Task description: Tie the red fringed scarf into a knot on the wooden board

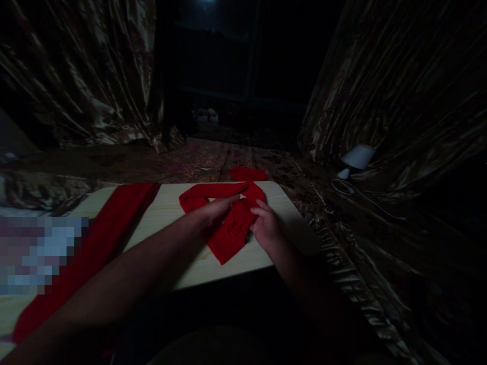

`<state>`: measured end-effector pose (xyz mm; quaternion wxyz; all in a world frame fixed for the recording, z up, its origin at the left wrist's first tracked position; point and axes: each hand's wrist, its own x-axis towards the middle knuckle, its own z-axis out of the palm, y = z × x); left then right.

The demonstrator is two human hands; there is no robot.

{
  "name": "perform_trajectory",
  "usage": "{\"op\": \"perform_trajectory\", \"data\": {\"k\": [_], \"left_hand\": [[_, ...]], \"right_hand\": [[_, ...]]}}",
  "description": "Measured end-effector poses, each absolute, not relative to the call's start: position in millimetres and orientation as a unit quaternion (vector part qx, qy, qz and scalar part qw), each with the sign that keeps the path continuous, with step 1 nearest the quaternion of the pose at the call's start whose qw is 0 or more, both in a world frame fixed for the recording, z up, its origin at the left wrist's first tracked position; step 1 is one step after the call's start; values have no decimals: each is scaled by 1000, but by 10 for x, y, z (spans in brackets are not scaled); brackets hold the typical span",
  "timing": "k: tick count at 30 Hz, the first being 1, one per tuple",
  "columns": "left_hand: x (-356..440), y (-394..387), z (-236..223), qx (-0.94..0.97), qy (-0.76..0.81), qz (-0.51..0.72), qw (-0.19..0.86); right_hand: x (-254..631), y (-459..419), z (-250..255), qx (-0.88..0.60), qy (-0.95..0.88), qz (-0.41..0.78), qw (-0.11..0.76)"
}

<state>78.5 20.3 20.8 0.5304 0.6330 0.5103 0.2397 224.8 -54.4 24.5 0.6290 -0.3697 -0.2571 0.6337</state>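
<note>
Left hand (218, 210) and right hand (265, 227) grip one scarf (240, 219) near the far right corner of the table (167, 203). Around: one red strip (114, 228) toward the left edge, one red cloth (249, 173) past the far edge, one lamp (358, 156) past the right.

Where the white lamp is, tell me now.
The white lamp is on the right of the head view, to the right of the table and near the right-hand curtain.

Left hand (217, 210), right hand (267, 228): holding fringed red cloth (239, 219) on surface (163, 205) | red strip (102, 243): 9 o'clock of cloth | lamp (358, 156): 2 o'clock
</note>
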Motion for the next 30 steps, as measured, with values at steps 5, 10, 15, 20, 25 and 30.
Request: {"op": "perform_trajectory", "data": {"k": [5,10,15,20,25,30], "left_hand": [[690,-17,87,404,410,336,745],[555,57,-45,364,433,385,729],[459,85,-167,368,380,368,765],[359,81,-220,364,338,357,791],[189,93,-152,333,282,373,819],[-5,160,-66,398,339,362,772]], "right_hand": [[2266,-450,278,-521,-455,578,432],[2590,101,398,-610,-696,107,363],[2656,702,425,-557,-820,35,128],[2528,964,237,-625,-765,123,96],[2531,1051,22,-627,-680,188,329],[2706,1004,-203,-704,-596,210,324]]}}
